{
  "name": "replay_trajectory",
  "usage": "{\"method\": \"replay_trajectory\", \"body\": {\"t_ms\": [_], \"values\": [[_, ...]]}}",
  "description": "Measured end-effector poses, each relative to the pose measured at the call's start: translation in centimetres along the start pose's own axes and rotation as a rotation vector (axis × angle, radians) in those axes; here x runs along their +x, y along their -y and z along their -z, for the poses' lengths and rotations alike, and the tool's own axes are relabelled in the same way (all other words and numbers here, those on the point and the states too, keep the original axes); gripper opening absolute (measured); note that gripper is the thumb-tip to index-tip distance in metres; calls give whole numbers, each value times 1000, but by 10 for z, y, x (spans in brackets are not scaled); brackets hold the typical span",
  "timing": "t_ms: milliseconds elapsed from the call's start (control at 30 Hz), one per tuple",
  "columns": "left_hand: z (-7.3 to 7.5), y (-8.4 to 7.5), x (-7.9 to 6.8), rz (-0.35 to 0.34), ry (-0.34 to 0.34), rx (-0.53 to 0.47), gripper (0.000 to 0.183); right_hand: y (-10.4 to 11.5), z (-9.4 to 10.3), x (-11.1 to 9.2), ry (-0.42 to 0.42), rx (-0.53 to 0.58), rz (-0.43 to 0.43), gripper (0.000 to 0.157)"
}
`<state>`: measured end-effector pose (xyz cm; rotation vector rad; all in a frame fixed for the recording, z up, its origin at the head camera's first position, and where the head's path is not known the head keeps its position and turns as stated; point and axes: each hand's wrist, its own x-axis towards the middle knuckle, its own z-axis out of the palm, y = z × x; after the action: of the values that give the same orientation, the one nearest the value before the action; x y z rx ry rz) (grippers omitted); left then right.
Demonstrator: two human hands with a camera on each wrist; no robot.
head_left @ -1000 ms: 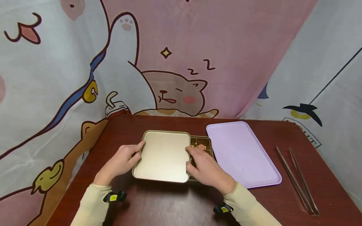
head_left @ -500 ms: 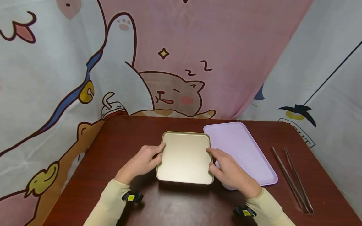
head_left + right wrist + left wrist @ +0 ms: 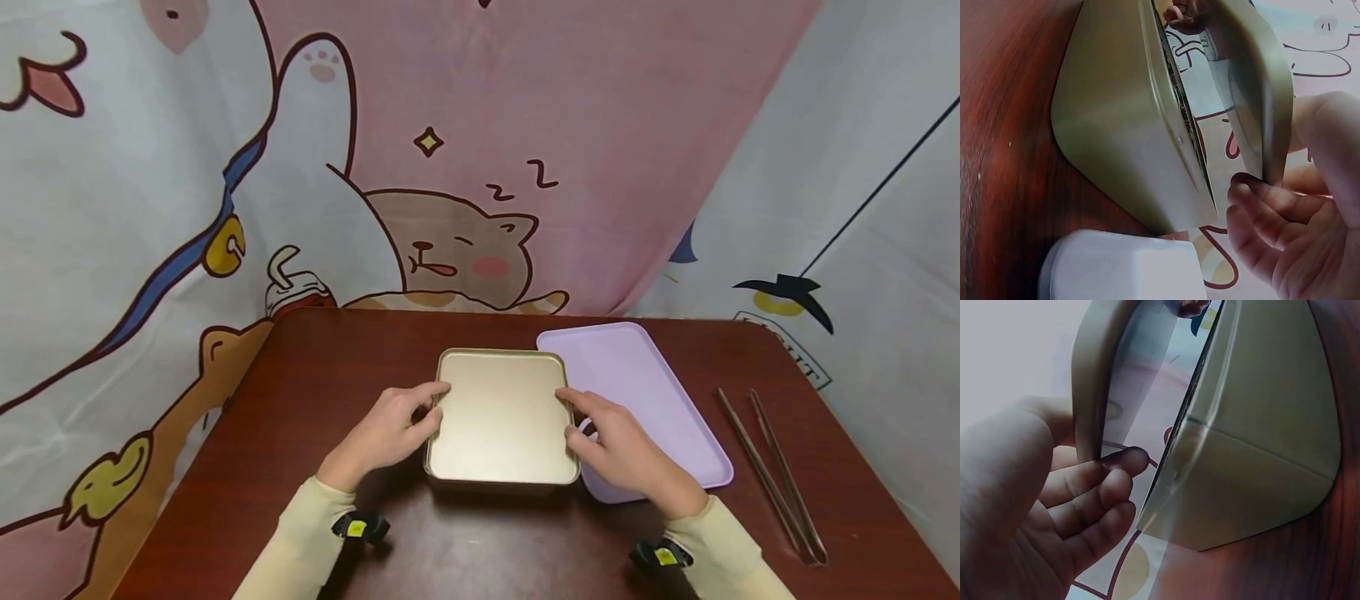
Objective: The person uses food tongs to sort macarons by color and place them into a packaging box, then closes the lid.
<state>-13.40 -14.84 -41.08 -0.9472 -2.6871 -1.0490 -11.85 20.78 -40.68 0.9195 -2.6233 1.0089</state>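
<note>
A flat gold tin lid (image 3: 502,417) is level above a matching gold tin box (image 3: 1110,112). My left hand (image 3: 390,425) grips the lid's left edge between thumb and fingers. At the opposite edge, my right hand (image 3: 618,437) pinches the rim the same way. Both wrist views show a gap between the lid and the box, so the two are apart. From the head view the lid covers the box's opening, and its contents are hidden.
A pale purple tray (image 3: 660,408) lies just right of the box, partly behind my right hand. Metal tongs (image 3: 757,460) rest farther right on the dark red-brown table (image 3: 480,550). A printed cloth (image 3: 600,167) hangs behind the table.
Both hands have carried the lid rightward, from left of the box to over it. The box's compartments, partly visible a second ago, are now covered from above. The head view has shifted slightly.
</note>
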Motion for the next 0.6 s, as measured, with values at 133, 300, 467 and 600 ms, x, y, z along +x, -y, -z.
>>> {"method": "replay_trajectory", "body": {"t_ms": [133,300,467,600], "values": [[1,4,-4,23,-52,-46,34,1,0,1,8,97,-78,37],[8,4,-6,25,-79,-75,38,-2,1,1,-16,198,-112,37],[13,3,-5,-46,-92,-60,44,-3,3,3,-60,148,-25,42],[18,2,-5,-59,-89,-67,52,0,4,5,-96,83,57,41]]}}
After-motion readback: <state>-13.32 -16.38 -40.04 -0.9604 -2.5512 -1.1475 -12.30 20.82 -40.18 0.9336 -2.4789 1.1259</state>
